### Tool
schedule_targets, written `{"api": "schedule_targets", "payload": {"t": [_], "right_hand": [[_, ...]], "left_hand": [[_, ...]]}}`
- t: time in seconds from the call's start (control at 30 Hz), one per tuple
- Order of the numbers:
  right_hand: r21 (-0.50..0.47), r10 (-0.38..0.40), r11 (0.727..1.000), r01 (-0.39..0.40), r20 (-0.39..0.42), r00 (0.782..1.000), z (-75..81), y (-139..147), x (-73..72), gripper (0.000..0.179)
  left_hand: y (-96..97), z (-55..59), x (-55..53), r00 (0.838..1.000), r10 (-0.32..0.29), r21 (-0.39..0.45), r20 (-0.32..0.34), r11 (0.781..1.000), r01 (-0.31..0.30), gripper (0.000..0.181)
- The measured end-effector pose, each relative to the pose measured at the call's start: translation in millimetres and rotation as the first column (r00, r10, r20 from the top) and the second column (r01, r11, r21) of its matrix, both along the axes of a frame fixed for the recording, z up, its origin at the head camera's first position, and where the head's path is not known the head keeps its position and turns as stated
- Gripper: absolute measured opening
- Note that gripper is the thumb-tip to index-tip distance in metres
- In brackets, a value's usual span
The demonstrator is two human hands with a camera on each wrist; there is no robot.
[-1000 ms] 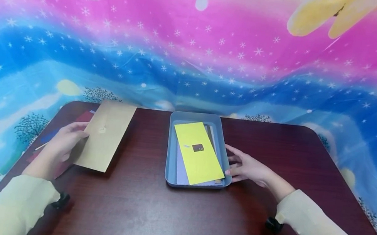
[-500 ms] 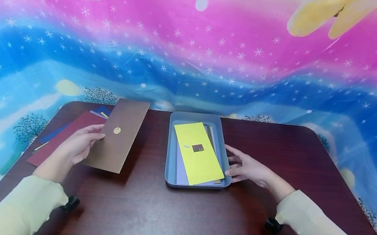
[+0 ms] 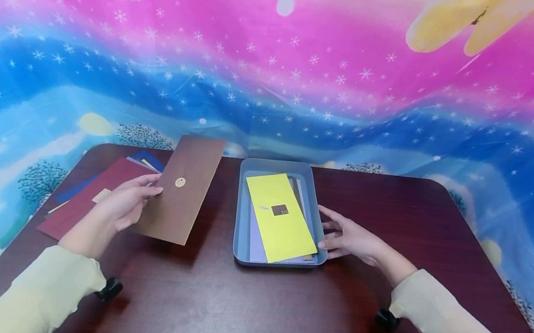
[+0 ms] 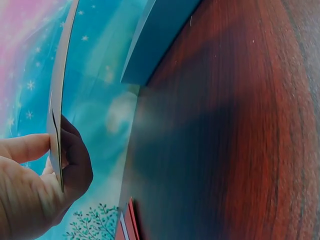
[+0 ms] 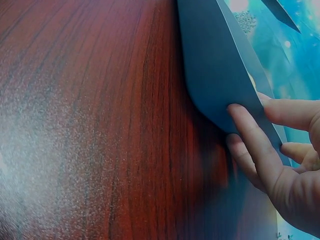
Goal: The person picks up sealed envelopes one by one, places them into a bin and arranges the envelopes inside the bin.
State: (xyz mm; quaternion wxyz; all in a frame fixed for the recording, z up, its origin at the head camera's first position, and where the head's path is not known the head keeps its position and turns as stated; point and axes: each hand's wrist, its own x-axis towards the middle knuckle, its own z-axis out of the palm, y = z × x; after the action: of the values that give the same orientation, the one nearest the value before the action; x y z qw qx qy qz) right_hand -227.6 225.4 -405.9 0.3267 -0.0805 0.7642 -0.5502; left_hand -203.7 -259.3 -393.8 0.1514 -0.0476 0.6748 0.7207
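Note:
My left hand [image 3: 126,203] pinches a brown envelope [image 3: 182,195] by its left edge, thumb on the front face. A round gold seal [image 3: 180,182] sits at its middle. The envelope is raised and tilted above the table, left of a grey-blue tray [image 3: 277,166]. In the left wrist view the envelope [image 4: 59,85] shows nearly edge-on between thumb and fingers. My right hand [image 3: 352,239] holds the tray's right wall near the front corner; in the right wrist view fingertips press the outer wall [image 5: 212,75]. Inside the tray a yellow envelope [image 3: 275,228] lies over a lilac one [image 3: 255,242].
Left of the tray lies a fanned pile with a dark red envelope [image 3: 80,200] on top and a blue one [image 3: 75,188] beneath. The dark wood table [image 3: 231,311] ends at a printed cloth backdrop [image 3: 277,80]. Each wrist wears a black device [image 3: 109,290].
My left hand has carried the brown envelope rightward toward the tray, away from the pile, uncovering more of the dark red envelope. The right hand and tray have stayed put.

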Motion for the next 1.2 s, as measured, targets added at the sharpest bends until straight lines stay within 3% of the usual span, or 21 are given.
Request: {"api": "schedule_targets", "payload": {"t": [0.83,1.2], "right_hand": [[0.001,0.0,1.0,0.0,-0.009,1.0,-0.3,-3,3.2,0.094],[-0.009,0.0,1.0,0.0,-0.001,1.0,0.6,-2,0.9,0.094]], "left_hand": [[43.2,6.3,-8.2,0.996,-0.09,0.007,0.011,0.996,0.09,0.051],[61.9,7.2,-13.4,0.988,-0.126,0.017,0.087,0.992,0.125,0.053]]}}
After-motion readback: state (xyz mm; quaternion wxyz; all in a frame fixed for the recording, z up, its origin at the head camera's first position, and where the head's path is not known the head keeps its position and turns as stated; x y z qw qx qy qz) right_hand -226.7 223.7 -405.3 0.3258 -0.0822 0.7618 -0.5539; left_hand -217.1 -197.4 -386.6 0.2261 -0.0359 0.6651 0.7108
